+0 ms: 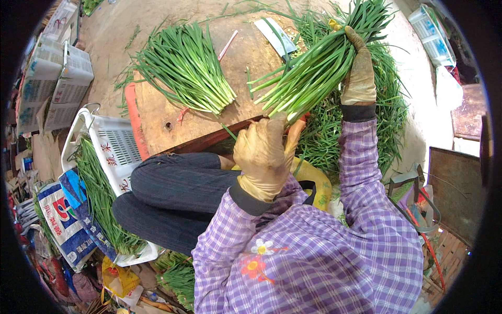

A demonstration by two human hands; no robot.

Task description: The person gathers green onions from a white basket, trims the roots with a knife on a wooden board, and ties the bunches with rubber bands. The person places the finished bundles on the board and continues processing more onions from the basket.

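My right hand, in a soiled light glove, grips a thick bunch of garlic chives around its leafy part, the pale stem ends slanting down-left. My gloved left hand is curled at those stem ends; a thin green blade sticks out beside its fingers. A second bunch of garlic chives lies on the worn wooden board, with a red tie near its stem ends. A cleaver with a wide pale blade lies at the board's far right, its handle partly hidden by the held bunch.
Loose garlic chives are heaped right of the board. A white plastic crate of chives stands at left, with stacked crates beyond. A pink strip lies on the board. Behind my left hand is a yellow object.
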